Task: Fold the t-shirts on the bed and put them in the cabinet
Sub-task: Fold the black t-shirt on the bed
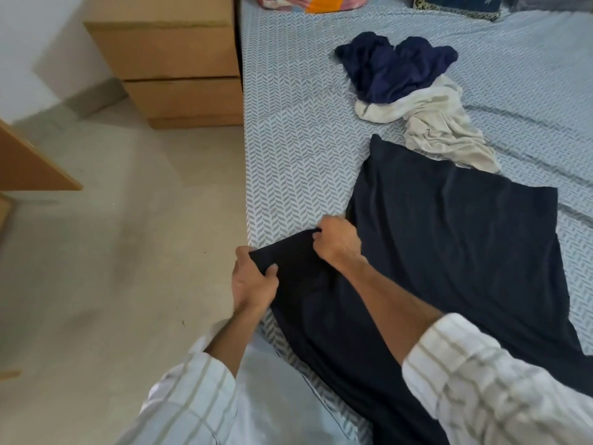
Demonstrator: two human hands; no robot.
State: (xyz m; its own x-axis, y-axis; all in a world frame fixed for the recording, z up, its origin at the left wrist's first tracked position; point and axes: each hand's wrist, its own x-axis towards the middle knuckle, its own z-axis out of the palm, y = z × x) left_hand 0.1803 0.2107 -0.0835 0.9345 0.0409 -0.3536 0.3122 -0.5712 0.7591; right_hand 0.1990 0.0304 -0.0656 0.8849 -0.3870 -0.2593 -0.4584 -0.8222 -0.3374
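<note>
A black t-shirt (449, 245) lies spread flat on the bed (295, 139), reaching down to the near edge. My left hand (253, 281) grips the outer end of its sleeve at the bed's edge. My right hand (337, 240) pinches the same sleeve's upper edge closer to the shirt's body. Farther back lie a crumpled navy t-shirt (394, 65) and, partly under it, a crumpled cream t-shirt (439, 123); the cream one touches the black shirt's far edge.
A wooden cabinet with drawers (173, 72) stands on the floor left of the bed's head. Another wooden edge (29, 162) juts in at far left. Pillows (455, 4) and a colourful bundle (308, 3) lie at the bed's head. Pale floor (112, 252) spreads to the left.
</note>
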